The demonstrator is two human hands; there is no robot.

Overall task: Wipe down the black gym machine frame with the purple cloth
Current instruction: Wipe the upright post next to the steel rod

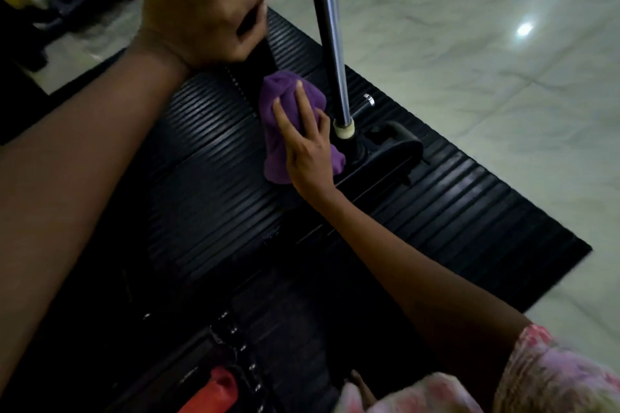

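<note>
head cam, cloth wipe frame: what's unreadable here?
- Black frame post: the left hand grips it and hides its upper part; the top edge cuts off the rest.
- Post surface under the purple cloth: covered by cloth and right hand.
- Red object: cut by the bottom edge, too dark to identify.
- Top-left background: blurred.

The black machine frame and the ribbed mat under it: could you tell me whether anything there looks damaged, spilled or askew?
Nothing stands out. The ribbed mat lies flat, and the purple cloth is simply pressed against the black frame.
</note>
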